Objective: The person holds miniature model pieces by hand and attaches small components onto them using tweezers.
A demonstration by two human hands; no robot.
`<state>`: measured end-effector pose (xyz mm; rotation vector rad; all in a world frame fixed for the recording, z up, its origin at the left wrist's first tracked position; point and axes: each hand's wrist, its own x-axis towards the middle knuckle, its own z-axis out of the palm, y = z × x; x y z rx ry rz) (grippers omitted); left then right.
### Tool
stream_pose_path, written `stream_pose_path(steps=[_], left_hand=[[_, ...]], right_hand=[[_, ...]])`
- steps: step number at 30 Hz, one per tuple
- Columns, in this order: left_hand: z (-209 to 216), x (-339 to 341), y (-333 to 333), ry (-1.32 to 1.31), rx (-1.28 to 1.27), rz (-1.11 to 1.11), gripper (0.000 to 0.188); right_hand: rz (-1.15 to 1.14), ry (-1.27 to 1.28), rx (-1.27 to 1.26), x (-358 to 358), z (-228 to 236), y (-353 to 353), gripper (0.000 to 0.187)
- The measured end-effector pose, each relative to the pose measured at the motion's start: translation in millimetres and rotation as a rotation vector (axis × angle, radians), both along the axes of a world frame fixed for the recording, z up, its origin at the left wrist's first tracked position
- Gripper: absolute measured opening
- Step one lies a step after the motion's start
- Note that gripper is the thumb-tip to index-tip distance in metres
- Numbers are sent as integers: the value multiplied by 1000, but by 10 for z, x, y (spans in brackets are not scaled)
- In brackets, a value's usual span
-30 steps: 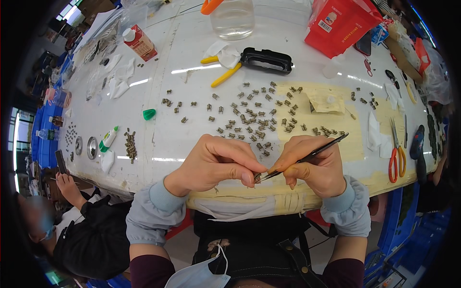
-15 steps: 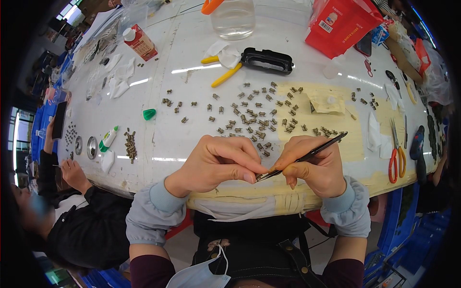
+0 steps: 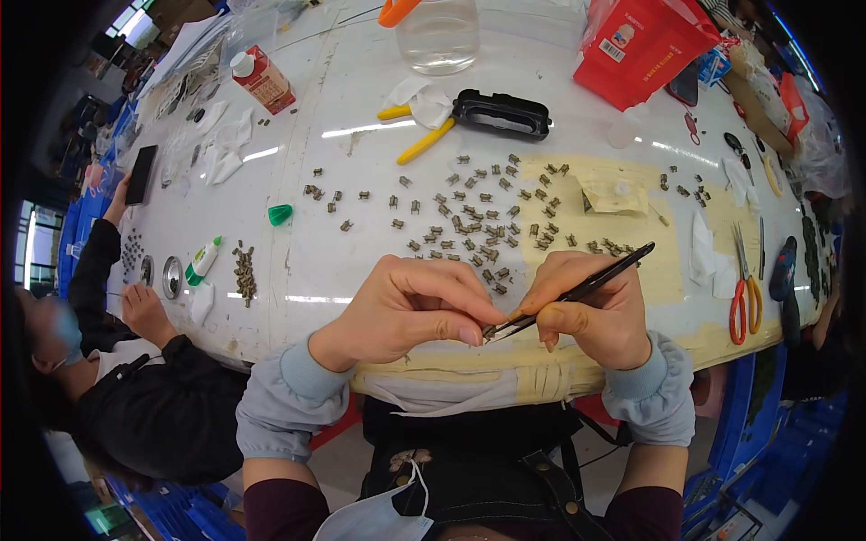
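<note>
At the near edge of the table [image 3: 361, 108], the left hand [image 3: 406, 311] has its fingers [image 3: 469, 332] pinched together on something too small to make out, right where the tip of the tweezers [image 3: 577, 293] meets them. The right hand [image 3: 591, 311] holds the tweezers, fingers clamped around the dark shaft, which slants up and to the right past the knuckles. Both hands sit close together, almost touching, over a strip of yellowish tape [image 3: 469, 374] along the table's edge.

Just beyond the hands lies a scatter of small metal parts [image 3: 478, 221], spread over the white surface and onto a yellowish sheet [image 3: 663, 270]. Farther out are a yellow-handled tool [image 3: 424, 142], a black rectangular frame [image 3: 502, 114], a clear jar [image 3: 438, 36] and a red box [image 3: 645, 45]. Red-handled scissors [image 3: 745, 302] lie to the right, well apart from the hands. To the left are a green cap [image 3: 280, 214], a small glue bottle [image 3: 203, 261] and a heap of dark parts [image 3: 244, 272]. Another person [image 3: 135, 397] sits at the left side, one hand [image 3: 144, 311] near the table edge.
</note>
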<state>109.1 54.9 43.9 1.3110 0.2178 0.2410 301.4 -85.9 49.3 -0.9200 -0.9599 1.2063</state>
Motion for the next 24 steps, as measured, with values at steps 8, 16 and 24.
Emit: stream_pose_path(steps=[8,16,24], left_hand=[[-4,10,-2,-9,-46,14,20],[9,-2,14,2,-9,9,20],[12,13,-4,-4,-31,14,20]], right_hand=[[-8,20,38,8,-16,0,11],[-17,-6,3,-16,3,13,11],[-16,-7,0,-6,6,1,11]])
